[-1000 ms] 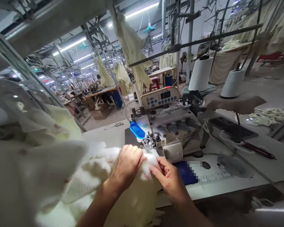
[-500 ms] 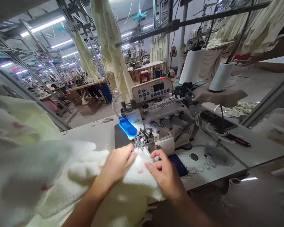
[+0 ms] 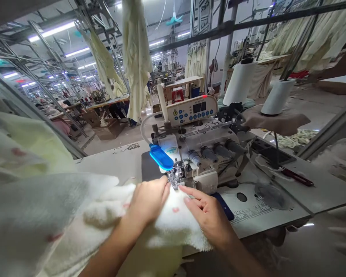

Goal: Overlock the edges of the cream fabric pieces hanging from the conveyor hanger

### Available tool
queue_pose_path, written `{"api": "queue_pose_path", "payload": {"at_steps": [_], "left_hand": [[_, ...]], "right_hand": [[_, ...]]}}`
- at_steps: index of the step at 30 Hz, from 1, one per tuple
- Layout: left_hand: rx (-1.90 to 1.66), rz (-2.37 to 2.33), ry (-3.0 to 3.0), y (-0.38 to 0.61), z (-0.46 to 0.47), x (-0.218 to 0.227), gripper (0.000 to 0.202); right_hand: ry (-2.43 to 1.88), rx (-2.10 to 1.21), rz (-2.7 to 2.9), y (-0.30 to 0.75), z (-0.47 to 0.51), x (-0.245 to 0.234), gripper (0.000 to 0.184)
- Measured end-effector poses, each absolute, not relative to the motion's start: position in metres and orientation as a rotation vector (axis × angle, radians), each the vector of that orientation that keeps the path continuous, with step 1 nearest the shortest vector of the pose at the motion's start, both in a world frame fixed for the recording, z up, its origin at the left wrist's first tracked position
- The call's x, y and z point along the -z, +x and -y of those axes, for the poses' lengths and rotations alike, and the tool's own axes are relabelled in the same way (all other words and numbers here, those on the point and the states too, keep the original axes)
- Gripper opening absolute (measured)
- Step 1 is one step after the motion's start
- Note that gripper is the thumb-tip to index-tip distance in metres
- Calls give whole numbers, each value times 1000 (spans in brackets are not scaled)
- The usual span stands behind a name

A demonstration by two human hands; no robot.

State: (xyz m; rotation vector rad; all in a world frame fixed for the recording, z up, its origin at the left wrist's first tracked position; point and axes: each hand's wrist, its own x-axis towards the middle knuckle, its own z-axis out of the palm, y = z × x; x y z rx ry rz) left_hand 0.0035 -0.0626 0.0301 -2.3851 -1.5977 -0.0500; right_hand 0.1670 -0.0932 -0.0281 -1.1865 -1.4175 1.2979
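White fleecy fabric (image 3: 175,221) with small pink marks lies under the front of an overlock sewing machine (image 3: 210,142), its edge at the presser foot (image 3: 175,179). My left hand (image 3: 150,200) is closed on the fabric just left of the foot, fingertips tucked beside the metal parts. From the right, my right hand (image 3: 206,211) rests on the fabric's edge; its index finger stretches to the foot and its thumb lies apart, lower on the cloth. A blue lamp piece (image 3: 161,157) hangs above the foot. The needle tip is too small to make out.
More fabric (image 3: 75,215) piles up on the left. A dark blue phone (image 3: 224,206) lies right of my right hand. White thread cones (image 3: 240,82) stand behind the machine; a dark red-handled tool (image 3: 298,177) is on the table (image 3: 331,188). Pale garments (image 3: 137,57) hang beyond.
My right index finger has straightened and moved to the fabric edge at the presser foot. My left hand stays beside the foot. The whole view has shifted slightly.
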Motion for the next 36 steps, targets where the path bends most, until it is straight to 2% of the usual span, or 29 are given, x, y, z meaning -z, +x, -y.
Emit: {"api": "queue_pose_path", "payload": {"at_steps": [4,8,10,13,15,18,20,26,31,36], "left_hand": [[147,1511,-2352,-1,67,-30,26],[699,1023,-2426,2,110,-9,34],[881,871,-2448,6,128,6,30],[985,956,-2512,9,140,21,23],[1097,1021,-2519,9,143,23,19],[1133,1068,-2491,6,150,20,22],[1109,1085,-2489,4,155,18,25],[1147,1075,-2430,14,164,11,19],[1295,1039,-2496,21,168,10,16],[1143,987,-2481,18,177,10,20]], "right_hand": [[-1219,-1288,1343,161,94,30,29],[-1123,-1343,1359,160,129,41,37],[-1143,-1290,1340,160,145,49,37],[-1245,-1014,1265,158,147,57,32],[-1190,-1024,1294,156,139,59,33],[-1026,-1392,1392,157,132,57,20],[-1002,-1536,1384,160,138,55,24],[-1159,-1527,1426,177,167,48,28],[-1091,-1421,1539,183,171,39,32],[-1085,-1480,1588,185,173,29,31]]}}
